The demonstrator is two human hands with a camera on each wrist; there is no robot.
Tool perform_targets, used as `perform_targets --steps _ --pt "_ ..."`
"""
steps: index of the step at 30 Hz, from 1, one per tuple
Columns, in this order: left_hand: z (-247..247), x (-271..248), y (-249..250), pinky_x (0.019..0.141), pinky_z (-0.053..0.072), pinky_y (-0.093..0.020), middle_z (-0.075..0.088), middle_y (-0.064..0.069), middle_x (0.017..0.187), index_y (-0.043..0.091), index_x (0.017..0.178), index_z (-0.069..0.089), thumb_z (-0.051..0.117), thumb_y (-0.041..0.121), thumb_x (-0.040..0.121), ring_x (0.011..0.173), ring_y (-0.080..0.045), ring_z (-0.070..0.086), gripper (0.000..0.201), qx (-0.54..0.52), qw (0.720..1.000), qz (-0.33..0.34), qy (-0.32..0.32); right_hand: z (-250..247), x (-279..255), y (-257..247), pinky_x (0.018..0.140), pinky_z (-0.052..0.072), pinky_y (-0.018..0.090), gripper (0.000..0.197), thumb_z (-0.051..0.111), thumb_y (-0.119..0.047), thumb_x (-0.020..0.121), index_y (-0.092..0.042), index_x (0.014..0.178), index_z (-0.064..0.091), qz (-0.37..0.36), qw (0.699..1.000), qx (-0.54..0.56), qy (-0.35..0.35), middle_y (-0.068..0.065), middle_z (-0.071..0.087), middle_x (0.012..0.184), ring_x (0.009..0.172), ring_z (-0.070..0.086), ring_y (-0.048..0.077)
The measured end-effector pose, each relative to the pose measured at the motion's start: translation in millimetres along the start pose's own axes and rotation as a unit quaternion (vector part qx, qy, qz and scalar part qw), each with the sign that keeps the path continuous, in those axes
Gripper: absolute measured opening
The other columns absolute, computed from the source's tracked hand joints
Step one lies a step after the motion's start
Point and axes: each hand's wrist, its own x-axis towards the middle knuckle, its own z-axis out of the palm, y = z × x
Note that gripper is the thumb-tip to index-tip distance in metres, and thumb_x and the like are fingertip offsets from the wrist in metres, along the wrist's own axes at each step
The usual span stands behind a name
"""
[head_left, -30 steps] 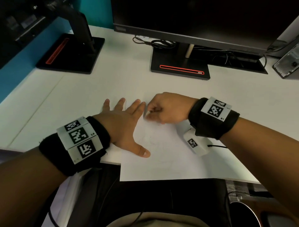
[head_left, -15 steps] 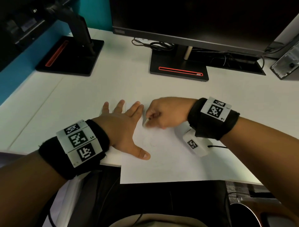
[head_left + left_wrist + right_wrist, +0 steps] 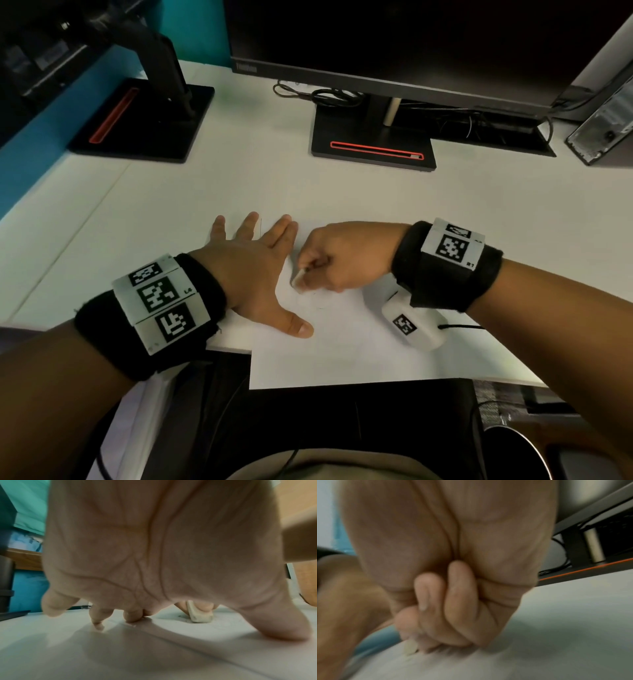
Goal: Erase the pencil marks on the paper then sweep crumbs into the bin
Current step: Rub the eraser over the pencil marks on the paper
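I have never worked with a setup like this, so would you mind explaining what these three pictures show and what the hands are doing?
There is no machine here: a person works with two bare hands and wears three cameras. The wide picture comes from a camera on the head, looking down at a white desk. The two close pictures come from cameras strapped to the wrists, looking along each palm; the black bands with square patterns are those straps.

A sheet of paper lies on the desk, its near edge overhanging. The left hand lies flat with spread fingers, partly on the paper's left edge. The right hand pinches a small pale eraser and presses its end on the paper, where faint pencil marks show. Dark crumbs lie beside the eraser in the left wrist view. Behind stand a monitor and two black stands.
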Motion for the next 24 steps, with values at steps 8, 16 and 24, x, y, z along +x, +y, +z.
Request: perform_targets --steps 8,16,24 --pt "-6 1 5 0.116 -0.011 -0.068 -0.033 0.007 0.162 0.025 0.151 -0.035 0.046 0.103 0.05 0.151 -0.036 -0.022 0.151 0.013 1.0 -0.014 0.002 7 -15 6 0.066 0.048 0.031 0.037 0.057 -0.041 0.098 -0.016 0.071 0.061 0.019 0.999 0.029 0.006 -0.004 0.062 0.061 0.056 0.053 0.01" --pt "-8 0 7 0.12 0.0 -0.064 -0.03 0.006 0.164 0.025 0.154 -0.029 0.058 0.097 0.051 0.151 -0.036 -0.021 0.153 -0.039 0.999 0.002 0.015 11 -55 28 0.052 0.053 0.027 0.026 0.062 -0.022 0.098 -0.01 0.076 0.059 0.138 0.785 0.578 0.175 0.015 0.068 0.075 0.056 0.062 0.021" --pt "-14 -6 1 0.12 0.009 -0.057 -0.032 0.007 0.163 0.022 0.151 -0.033 0.076 0.084 0.052 0.151 -0.032 -0.023 0.16 -0.002 1.0 0.02 -0.019 55 -25 -5 0.101 0.053 0.045 0.031 0.048 -0.024 0.105 0.003 0.095 0.059 0.085 0.555 0.822 0.093 0.033 0.066 0.123 0.115 0.067 0.041"
